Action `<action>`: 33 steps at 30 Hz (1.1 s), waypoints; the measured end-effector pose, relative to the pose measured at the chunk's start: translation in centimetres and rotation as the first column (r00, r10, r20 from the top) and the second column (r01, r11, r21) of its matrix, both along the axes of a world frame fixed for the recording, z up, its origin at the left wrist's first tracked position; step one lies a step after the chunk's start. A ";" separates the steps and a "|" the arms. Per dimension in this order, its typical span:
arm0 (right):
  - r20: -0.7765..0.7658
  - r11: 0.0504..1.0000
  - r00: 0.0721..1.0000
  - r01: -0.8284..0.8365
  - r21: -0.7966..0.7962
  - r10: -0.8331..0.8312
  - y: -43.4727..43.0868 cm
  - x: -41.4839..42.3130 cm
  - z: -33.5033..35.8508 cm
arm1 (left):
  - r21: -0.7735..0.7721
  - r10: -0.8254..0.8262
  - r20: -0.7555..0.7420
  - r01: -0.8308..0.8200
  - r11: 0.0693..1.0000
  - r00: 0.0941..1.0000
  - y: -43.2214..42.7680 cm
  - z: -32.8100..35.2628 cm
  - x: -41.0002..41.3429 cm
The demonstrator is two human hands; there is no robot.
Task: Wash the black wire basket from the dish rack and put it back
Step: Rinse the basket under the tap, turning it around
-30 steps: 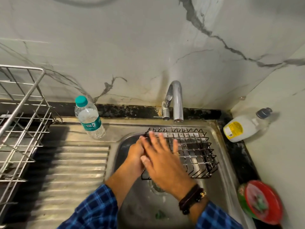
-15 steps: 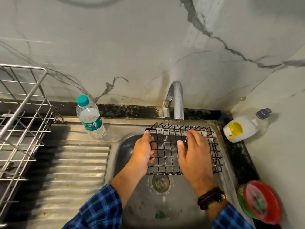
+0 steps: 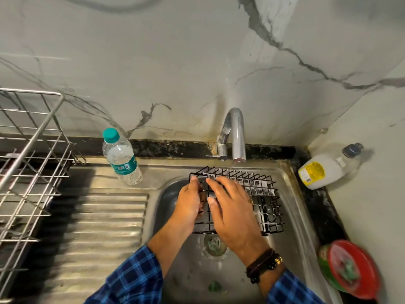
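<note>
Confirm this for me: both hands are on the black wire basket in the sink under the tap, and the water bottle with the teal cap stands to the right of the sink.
Not quite. The head view shows the water bottle standing left of the sink, on the drainboard. The rest holds: the left hand and right hand are on the black wire basket under the tap.

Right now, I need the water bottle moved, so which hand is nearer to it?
Left. The left hand grips the basket's left edge, the side toward the water bottle; the right hand lies farther right.
</note>
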State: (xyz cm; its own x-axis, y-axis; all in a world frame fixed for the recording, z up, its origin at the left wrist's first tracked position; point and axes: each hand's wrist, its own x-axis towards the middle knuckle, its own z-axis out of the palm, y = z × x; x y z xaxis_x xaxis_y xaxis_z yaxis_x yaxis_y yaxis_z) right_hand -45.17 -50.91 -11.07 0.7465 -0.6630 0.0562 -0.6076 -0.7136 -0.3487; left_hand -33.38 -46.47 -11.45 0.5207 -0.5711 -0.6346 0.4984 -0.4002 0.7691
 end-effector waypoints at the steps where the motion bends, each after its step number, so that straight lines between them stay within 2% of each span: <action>1: -0.005 1.000 1.000 0.030 -0.001 -0.030 -0.1 0.2 0.2 | -0.016 -0.010 -0.004 0.010 1.000 1.000 0.0 0.1 -0.2; 4: -0.038 0.990 0.991 0.129 -0.054 -0.131 -0.3 0.0 0.8 | -0.101 -0.065 0.017 0.066 0.993 0.998 -0.4 0.4 -1.2; 6: -0.072 0.990 0.988 0.136 -0.047 -0.139 -1.0 -0.5 1.0 | -0.130 -0.106 0.037 0.110 0.985 0.994 -0.8 0.6 -2.0; 10: -0.127 0.991 0.991 -0.028 0.133 0.045 -3.5 -1.6 1.8 | -0.106 -0.103 0.043 0.107 0.989 0.994 -0.8 1.2 -2.7; 12: -0.082 0.980 0.991 -0.085 0.180 0.101 -4.2 -2.0 2.4 | -0.077 -0.057 0.039 0.060 0.995 0.998 -0.6 1.1 -2.3; 15: 0.043 0.994 0.997 -0.071 0.085 0.067 -3.9 -1.5 2.7 | -0.034 0.044 -0.045 -0.046 0.998 0.998 -0.5 0.8 -1.3; 16: 0.024 0.995 0.997 -0.077 0.061 0.076 -3.6 -0.8 2.6 | -0.025 0.070 -0.061 -0.072 0.997 0.996 -0.5 0.8 -1.0; 20: -0.212 0.996 0.974 -0.084 0.008 0.084 -2.7 2.2 2.8 | -0.048 0.063 -0.097 -0.068 0.997 0.993 -0.2 1.0 -0.8; 22: -0.235 0.997 0.970 -0.055 0.050 0.065 -2.9 3.0 3.3 | -0.050 0.073 -0.130 -0.081 0.996 0.989 0.1 0.9 -0.6; 24: -0.230 0.994 0.970 -0.054 0.090 0.073 -2.7 3.3 3.8 | -0.070 0.092 -0.160 -0.105 0.992 0.983 0.5 0.8 -0.2; 29: -0.156 0.986 0.974 -0.165 0.021 0.167 -1.9 3.9 4.2 | -0.061 0.167 -0.213 -0.184 0.981 0.963 1.6 0.4 1.5; 33: -0.050 0.963 0.974 -0.228 -0.141 0.223 -0.7 3.0 3.2 | -0.037 0.214 -0.175 -0.224 0.974 0.961 2.7 0.8 2.9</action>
State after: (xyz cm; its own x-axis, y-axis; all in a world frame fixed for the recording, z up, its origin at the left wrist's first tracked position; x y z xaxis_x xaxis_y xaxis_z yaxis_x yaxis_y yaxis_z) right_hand -42.22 -51.57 -7.85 0.8788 -0.4641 0.1113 -0.4349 -0.8748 -0.2137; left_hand -30.48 -43.79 -10.67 0.5254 -0.4919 -0.6942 0.6932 -0.2256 0.6846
